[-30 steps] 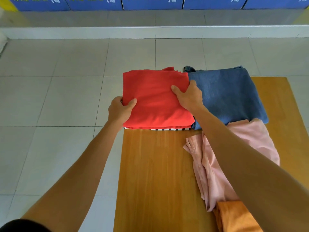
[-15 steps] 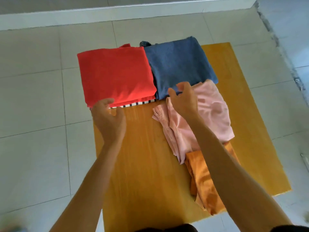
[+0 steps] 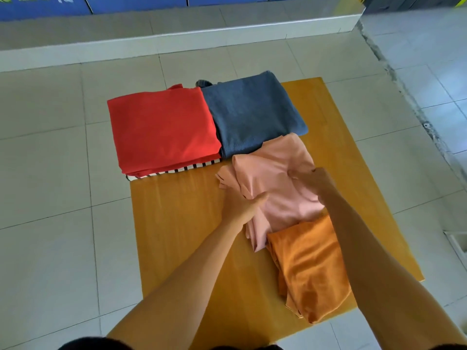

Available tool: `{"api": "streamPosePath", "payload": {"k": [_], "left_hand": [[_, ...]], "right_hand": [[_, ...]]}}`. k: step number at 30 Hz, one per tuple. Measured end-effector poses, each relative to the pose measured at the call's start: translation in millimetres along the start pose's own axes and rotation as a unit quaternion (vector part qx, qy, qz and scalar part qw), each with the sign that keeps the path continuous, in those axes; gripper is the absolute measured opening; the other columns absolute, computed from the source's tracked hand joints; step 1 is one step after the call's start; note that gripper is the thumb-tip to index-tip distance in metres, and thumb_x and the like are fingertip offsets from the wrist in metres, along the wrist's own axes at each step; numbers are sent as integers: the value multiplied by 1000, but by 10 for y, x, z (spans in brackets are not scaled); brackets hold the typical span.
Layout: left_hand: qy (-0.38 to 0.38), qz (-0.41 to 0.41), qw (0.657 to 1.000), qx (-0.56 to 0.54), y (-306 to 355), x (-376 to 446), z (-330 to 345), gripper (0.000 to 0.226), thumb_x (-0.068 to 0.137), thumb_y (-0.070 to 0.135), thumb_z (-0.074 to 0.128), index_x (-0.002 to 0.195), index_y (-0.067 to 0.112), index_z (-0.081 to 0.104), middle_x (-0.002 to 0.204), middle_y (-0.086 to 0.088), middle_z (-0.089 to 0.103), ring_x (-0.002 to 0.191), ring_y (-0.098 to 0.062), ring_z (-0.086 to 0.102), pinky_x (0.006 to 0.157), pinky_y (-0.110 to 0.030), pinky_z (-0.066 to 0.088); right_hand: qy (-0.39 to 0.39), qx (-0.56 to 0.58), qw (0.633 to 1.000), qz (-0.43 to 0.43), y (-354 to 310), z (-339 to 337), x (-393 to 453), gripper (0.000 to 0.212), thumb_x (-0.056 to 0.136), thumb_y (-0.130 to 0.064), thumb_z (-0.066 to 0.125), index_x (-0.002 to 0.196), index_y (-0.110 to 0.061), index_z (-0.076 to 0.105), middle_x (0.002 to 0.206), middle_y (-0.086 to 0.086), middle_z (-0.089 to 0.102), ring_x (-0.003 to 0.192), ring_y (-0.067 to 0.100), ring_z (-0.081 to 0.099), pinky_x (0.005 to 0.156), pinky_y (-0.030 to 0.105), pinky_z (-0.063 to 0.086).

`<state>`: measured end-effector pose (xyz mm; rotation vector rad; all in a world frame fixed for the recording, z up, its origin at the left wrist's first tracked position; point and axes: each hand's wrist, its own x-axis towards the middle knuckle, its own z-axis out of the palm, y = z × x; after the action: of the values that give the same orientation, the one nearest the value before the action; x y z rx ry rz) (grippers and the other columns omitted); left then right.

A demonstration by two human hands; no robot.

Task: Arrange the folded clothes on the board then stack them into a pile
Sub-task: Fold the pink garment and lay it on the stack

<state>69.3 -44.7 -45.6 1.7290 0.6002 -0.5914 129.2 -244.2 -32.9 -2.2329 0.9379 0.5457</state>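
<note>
Head view: a wooden board [image 3: 177, 223] is seen lying on a tiled floor [image 3: 50, 173]. A folded red garment [image 3: 161, 127] is placed at the board's far left corner, overhanging the edge, with a black-and-white striped garment [image 3: 177, 170] showing beneath its near edge. A folded blue garment [image 3: 252, 112] is set just beside the red one, on its right, touching it. A pink garment [image 3: 275, 173], loosely rumpled, is laid nearer the person, its far edge overlapping the blue one. An orange garment [image 3: 310, 269] is positioned nearest, at the board's right side, overlapping the near end of the pink cloth.

The left hand [image 3: 242, 205] is closed on a fold of the pink garment at its left side, thumb on top. The right hand [image 3: 313, 180] is curled into the pink cloth at its right side, fabric bunched under the fingers. Blue boxes [image 3: 136, 1] are noted on a raised ledge [image 3: 177, 39] beyond.
</note>
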Motion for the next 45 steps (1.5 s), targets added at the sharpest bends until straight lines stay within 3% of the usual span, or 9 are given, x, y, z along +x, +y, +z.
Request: {"api": "streamPosePath", "payload": {"k": [4, 10, 14, 18, 24, 31, 37, 40, 45], "left_hand": [[-32, -40, 999, 6, 28, 78, -275, 38, 85, 36, 68, 115, 15, 60, 104, -3, 65, 93, -20, 63, 70, -31, 49], [-84, 22, 994, -74, 256, -373, -972, 32, 88, 37, 69, 118, 30, 59, 111, 8, 69, 101, -15, 66, 82, -30, 52], [-85, 72, 986, -123, 526, -709, -1542, 25, 87, 36, 70, 111, 32, 66, 109, 9, 74, 102, -13, 70, 90, -33, 54], [-6, 144, 983, -117, 906, -821, -2105, 32, 88, 34, 67, 118, 23, 65, 109, 4, 74, 99, -15, 72, 86, -34, 56], [157, 171, 959, -162, 1184, -353, -2717, 33, 82, 40, 74, 108, 22, 68, 106, 5, 75, 98, -17, 72, 82, -34, 55], [195, -29, 973, -121, 514, 588, -2743, 37, 90, 35, 59, 110, 4, 62, 98, -9, 66, 89, -29, 66, 76, -38, 55], [267, -6, 961, -68, 464, 723, -2711, 23, 97, 32, 45, 90, 14, 56, 100, -16, 65, 95, -35, 64, 91, -52, 53], [308, 16, 951, -33, 457, 789, -2694, 30, 100, 33, 40, 74, 20, 49, 81, -6, 55, 84, -28, 57, 79, -43, 50], [355, 30, 931, 78, 331, 831, -2582, 43, 101, 39, 40, 93, 1, 60, 72, -5, 54, 64, -19, 51, 50, -25, 34]], "right_hand": [[-142, 106, 984, 2, -26, -96, -154, 72, 74, -45, 83, 130, -6, 58, 109, 9, 68, 92, 27, 66, 78, 38, 56], [-177, 211, 958, -73, -209, -224, -647, 65, 70, -47, 84, 121, -13, 65, 109, 8, 74, 96, 29, 72, 78, 45, 61], [-210, 251, 932, -154, -761, -361, -1051, 36, 82, -40, 76, 109, -17, 71, 99, 5, 78, 84, 20, 76, 63, 31, 60], [-251, 288, 889, -254, -1463, -337, -1315, 6, 85, -40, 74, 90, -40, 77, 103, 1, 78, 100, 26, 73, 83, 45, 59], [-281, 304, 879, -235, -2394, 223, -1127, 48, 85, -44, 74, 122, -15, 65, 106, 5, 77, 95, 24, 75, 81, 42, 61], [-214, 156, 951, -158, -2383, 1183, -501, 70, 82, -45, 72, 134, -5, 47, 115, 7, 59, 99, 28, 59, 82, 40, 50], [-152, 129, 956, -214, -2364, 1333, -256, 62, 85, -48, 69, 128, -9, 48, 108, 4, 58, 94, 23, 58, 74, 38, 50], [-106, 118, 952, -263, -2421, 1342, -217, 47, 94, -48, 56, 122, -11, 48, 87, -4, 51, 74, 12, 51, 58, 28, 39], [-63, 63, 959, -270, -2339, 1404, -193, 42, 96, -46, 51, 118, -10, 51, 91, 0, 55, 69, 9, 48, 52, 27, 33]]}}
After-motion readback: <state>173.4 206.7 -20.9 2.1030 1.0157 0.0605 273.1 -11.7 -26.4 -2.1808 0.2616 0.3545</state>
